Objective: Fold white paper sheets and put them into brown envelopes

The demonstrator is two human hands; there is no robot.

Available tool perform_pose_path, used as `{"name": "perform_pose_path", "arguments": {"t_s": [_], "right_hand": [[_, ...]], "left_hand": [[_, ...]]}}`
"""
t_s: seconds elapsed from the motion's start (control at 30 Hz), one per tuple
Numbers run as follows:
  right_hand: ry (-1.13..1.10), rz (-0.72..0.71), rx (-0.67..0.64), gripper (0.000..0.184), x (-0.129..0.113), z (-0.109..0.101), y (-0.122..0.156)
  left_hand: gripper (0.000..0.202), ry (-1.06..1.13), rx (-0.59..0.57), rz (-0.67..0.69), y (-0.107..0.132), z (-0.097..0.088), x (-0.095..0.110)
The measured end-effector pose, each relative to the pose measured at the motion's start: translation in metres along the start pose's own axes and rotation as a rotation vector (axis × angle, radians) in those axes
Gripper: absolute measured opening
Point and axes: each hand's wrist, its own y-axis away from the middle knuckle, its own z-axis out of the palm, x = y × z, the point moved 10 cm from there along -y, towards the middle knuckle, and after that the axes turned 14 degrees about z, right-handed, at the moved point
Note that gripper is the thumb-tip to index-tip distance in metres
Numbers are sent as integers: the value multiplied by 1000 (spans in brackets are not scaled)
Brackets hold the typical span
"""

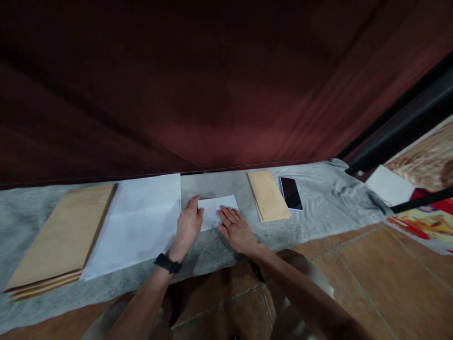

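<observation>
A small folded sheet of white paper lies on the grey cloth in front of me. At its left edge is my left hand, a black band on the wrist, with its fingers curled and closed on the paper's edge. My right hand rests flat on the paper's right half, fingers stretched out and open. To the left lies a stack of large white sheets, with a crease across the top one. Right of my right hand are small tan envelopes, overlapping each other.
A pile of large brown envelopes lies at the far left. A phone lies beside the small envelopes. The grey cloth covers a long narrow surface. Behind it hangs a dark red curtain; below is a tiled floor.
</observation>
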Motion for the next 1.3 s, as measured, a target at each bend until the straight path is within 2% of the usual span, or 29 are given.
{"name": "perform_pose_path", "arguments": {"t_s": [0.1, 0.2, 0.3, 0.4, 0.6, 0.73, 1.0, 1.17, 1.3], "right_hand": [[11, -8, 15, 50, 0, 0, 2], [34, -10, 25, 50, 1, 2, 4], [87, -43, 25, 54, -1, 7, 7], [120, -44, 26, 55, 2, 8, 7], [129, 125, 52, 53, 25, -1, -2], [150, 174, 65, 55, 36, -3, -3], [156, 247, 68, 52, 50, -9, -6], [112, 261, 71, 52, 44, -13, -15], [66, 198, 53, 52, 26, -11, -23]], "left_hand": [[45, -74, 49, 169, 10, 4, 34], [53, -21, -55, 290, 28, 34, 61], [65, -15, -139, 344, 45, 58, 73], [69, -60, -136, 353, 54, 62, 70], [76, -163, -112, 336, 56, 53, 58], [80, -259, -93, 325, 58, 48, 49], [67, -387, -50, 292, 61, 41, 35], [60, -413, -53, 283, 55, 36, 39], [59, -373, -92, 369, 47, 45, 56]]}}
